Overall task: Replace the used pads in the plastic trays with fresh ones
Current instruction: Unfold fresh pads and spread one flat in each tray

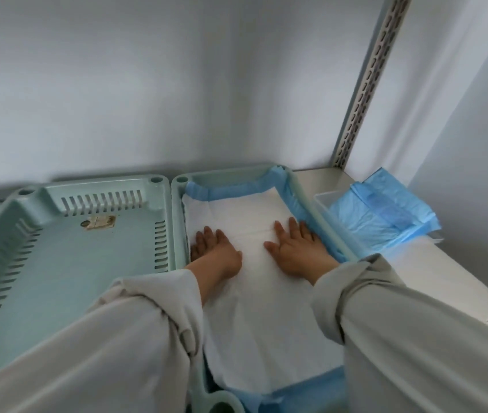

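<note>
Right tray (323,222): fresh pad (251,293) laid in.
Hands: left hand (213,248), right hand (296,251) apart, flat, pressing it down.
Left tray (88,263): bare, pad pending.
Spare pads (385,216): alongside on shelf.

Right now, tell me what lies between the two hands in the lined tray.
In the head view, only bare white pad lies between the left hand and the right hand; both press flat on it inside the tray.
</note>
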